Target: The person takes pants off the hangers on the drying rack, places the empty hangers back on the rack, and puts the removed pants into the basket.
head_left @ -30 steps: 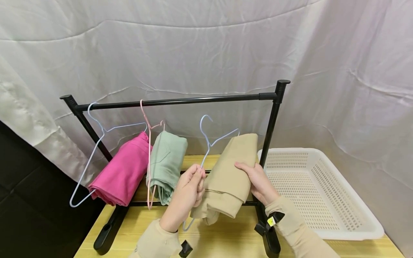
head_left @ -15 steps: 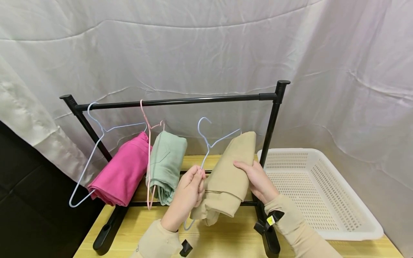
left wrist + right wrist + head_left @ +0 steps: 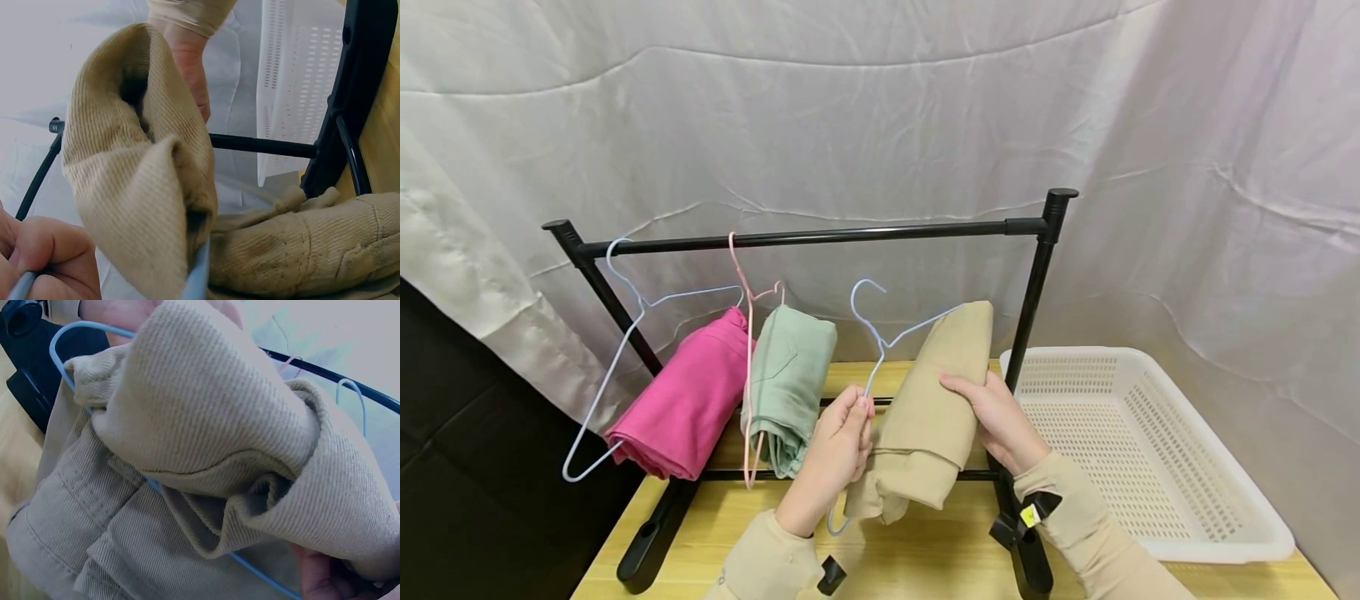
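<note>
My left hand (image 3: 838,450) pinches one side of a light-blue hanger (image 3: 880,340), whose hook stands free in front of the rack bar. Folded beige trousers (image 3: 928,408) drape over that hanger's lower bar. On their right side my right hand (image 3: 1003,421) grips the cloth, thumb on the front and the other fingers behind. In the left wrist view the trousers (image 3: 137,169) bulge around the blue hanger wire (image 3: 199,275). From the right wrist view the trousers' thick folds (image 3: 212,406) lie across the blue wire (image 3: 262,575).
A black rack (image 3: 842,236) stands on the wooden table (image 3: 925,550). Hanging from it are pink trousers (image 3: 688,400) on a blue hanger and pale-green trousers (image 3: 790,383) on a pink hanger (image 3: 747,358). A white perforated basket (image 3: 1262,508) sits at the right.
The blue hanger's hook has tilted slightly left and down, and the top of the beige trousers has shifted a little left and up. Both hands keep their hold.
</note>
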`<state>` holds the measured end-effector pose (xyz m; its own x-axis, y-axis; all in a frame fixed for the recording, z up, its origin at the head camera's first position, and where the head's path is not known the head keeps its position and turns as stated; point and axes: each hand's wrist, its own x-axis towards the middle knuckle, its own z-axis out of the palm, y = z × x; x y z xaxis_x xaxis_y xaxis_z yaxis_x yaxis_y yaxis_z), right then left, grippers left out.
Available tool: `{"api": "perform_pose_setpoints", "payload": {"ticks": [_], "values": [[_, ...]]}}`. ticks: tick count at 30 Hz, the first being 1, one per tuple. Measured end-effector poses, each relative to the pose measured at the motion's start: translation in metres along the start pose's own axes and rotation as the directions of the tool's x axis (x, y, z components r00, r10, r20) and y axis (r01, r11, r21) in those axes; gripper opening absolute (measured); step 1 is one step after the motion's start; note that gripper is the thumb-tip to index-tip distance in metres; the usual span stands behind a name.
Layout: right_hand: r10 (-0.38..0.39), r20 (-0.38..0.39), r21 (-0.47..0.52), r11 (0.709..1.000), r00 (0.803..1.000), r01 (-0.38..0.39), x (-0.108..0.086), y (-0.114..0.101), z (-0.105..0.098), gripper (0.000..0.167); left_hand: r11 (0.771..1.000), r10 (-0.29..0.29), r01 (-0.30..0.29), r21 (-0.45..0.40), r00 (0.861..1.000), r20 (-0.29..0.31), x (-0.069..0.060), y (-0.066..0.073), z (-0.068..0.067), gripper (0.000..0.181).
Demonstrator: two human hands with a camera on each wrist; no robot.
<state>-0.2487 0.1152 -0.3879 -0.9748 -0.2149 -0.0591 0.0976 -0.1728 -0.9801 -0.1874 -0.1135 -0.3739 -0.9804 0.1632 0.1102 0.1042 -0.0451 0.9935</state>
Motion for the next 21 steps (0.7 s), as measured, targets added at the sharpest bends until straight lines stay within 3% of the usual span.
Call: {"api": "perform_pose_setpoints", "payload": {"ticks": [21], "values": [[-0.041,-0.001,-0.002,0.999,0.999,0.041,-0.013,-0.018,0.003,0.039,1.000,-0.004,0.004,0.004,0.999,-0.035,0.003,-0.014,-0.011,0.029]]}}
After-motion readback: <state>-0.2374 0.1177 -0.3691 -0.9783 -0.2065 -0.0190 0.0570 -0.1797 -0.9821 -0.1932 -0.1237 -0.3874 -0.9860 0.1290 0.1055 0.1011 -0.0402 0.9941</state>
